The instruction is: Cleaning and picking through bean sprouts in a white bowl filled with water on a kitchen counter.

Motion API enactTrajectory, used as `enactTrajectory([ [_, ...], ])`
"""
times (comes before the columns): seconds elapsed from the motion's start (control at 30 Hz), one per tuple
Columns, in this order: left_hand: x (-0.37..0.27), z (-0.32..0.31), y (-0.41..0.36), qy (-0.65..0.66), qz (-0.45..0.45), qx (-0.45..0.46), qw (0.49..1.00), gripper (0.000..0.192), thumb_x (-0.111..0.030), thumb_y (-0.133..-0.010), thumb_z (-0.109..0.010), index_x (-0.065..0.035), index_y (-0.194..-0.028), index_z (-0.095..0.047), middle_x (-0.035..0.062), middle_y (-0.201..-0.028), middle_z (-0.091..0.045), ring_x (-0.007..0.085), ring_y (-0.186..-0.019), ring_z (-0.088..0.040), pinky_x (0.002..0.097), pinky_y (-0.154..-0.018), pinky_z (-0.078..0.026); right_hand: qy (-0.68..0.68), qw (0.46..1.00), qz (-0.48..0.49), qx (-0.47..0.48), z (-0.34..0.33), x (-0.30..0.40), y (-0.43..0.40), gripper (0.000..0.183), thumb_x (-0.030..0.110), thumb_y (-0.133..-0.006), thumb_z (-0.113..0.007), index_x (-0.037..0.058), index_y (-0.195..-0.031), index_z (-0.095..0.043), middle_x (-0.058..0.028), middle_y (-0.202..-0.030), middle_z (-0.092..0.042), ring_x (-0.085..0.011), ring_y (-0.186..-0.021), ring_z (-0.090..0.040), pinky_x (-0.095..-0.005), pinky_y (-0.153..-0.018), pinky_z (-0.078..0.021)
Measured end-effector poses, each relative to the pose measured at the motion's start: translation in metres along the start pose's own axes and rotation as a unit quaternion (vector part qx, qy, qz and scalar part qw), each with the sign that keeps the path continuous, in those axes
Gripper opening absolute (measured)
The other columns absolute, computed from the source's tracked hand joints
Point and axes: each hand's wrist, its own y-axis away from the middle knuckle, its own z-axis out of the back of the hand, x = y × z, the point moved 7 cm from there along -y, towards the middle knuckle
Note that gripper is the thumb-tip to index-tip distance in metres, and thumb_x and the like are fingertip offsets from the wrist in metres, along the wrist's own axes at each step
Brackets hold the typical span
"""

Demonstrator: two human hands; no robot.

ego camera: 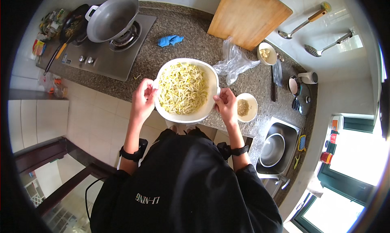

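Between my hands is a white two-handled bowl [212, 106] filled with bean sprouts [184, 88], held level over the counter's front edge. My left hand [145, 96] grips its left side, thumb on the rim. On the opposite side, my right hand [225, 102] grips the right handle. Just beyond the right hand, a smaller white bowl [252, 109] with a brownish, grainy content stands on the counter. Past the sprouts lie a crumpled clear plastic bag [233, 62] and a blue cloth [170, 41].
A large wok [112, 18] sits on the gas hob [103, 64], beside a black frying pan [73, 24]. A wooden cutting board [248, 16] leans at the back, near a bowl of garlic [267, 61] and a knife [275, 77]. The sink [275, 172] holds a metal basin [272, 150].
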Motion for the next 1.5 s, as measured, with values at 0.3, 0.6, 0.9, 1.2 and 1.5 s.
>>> enactTrajectory([
  [0.3,-0.005,-0.013,-0.016,0.118,0.081,0.048,0.989,0.011,-0.007,-0.090,-0.063,-0.0012,-0.091,-0.054,-0.0013,-0.073,-0.056,0.0015,-0.062,-0.053,0.0172,-0.053,-0.043,-0.083,0.991,-0.093,0.046,0.006,-0.029,-0.002,0.012,0.003,-0.088,-0.064,-0.0044,-0.093,-0.057,-0.0055,-0.067,-0.061,-0.0075,-0.045,-0.049,-0.0227,-0.039,-0.0358],
  [0.6,0.032,-0.022,-0.002,0.127,0.224,0.052,0.965,0.010,-0.010,-0.088,-0.066,-0.0015,-0.089,-0.060,0.0020,-0.071,-0.062,0.0054,-0.053,-0.056,0.0192,-0.046,-0.046,0.100,0.987,-0.122,0.025,0.018,-0.008,-0.011,0.016,0.009,-0.083,-0.067,-0.0041,-0.092,-0.070,-0.0046,-0.058,-0.062,-0.0080,-0.043,-0.051,-0.0252,-0.042,-0.0394],
  [0.9,0.071,-0.028,0.020,0.153,0.272,0.059,0.948,0.017,-0.013,-0.088,-0.068,0.0016,-0.089,-0.061,0.0042,-0.069,-0.064,0.0076,-0.052,-0.059,0.0211,-0.047,-0.050,0.321,0.947,0.022,-0.006,0.006,0.026,-0.036,0.016,0.011,-0.075,-0.068,-0.0038,-0.081,-0.065,-0.0191,-0.054,-0.055,-0.0262,-0.047,-0.058,-0.0373,-0.052,-0.0454],
  [1.2,0.092,-0.026,0.034,0.176,0.321,0.067,0.928,0.016,-0.012,-0.088,-0.067,0.0024,-0.089,-0.060,0.0048,-0.071,-0.063,0.0094,-0.054,-0.060,0.0233,-0.048,-0.051,0.363,0.927,0.094,-0.017,-0.019,0.062,-0.043,0.018,0.008,-0.074,-0.069,-0.0035,-0.088,-0.066,-0.0222,-0.064,-0.060,-0.0374,-0.062,-0.064,-0.0384,-0.058,-0.0487],
  [1.5,0.091,-0.024,0.023,0.181,0.250,0.055,0.949,0.017,-0.013,-0.090,-0.066,0.0018,-0.093,-0.058,0.0042,-0.071,-0.062,0.0080,-0.053,-0.056,0.0225,-0.047,-0.047,0.325,0.941,0.080,-0.039,-0.009,0.051,-0.031,0.030,0.011,-0.075,-0.072,0.0015,-0.104,-0.068,-0.0161,-0.065,-0.064,-0.0255,-0.057,-0.065,-0.0346,-0.059,-0.0510],
])
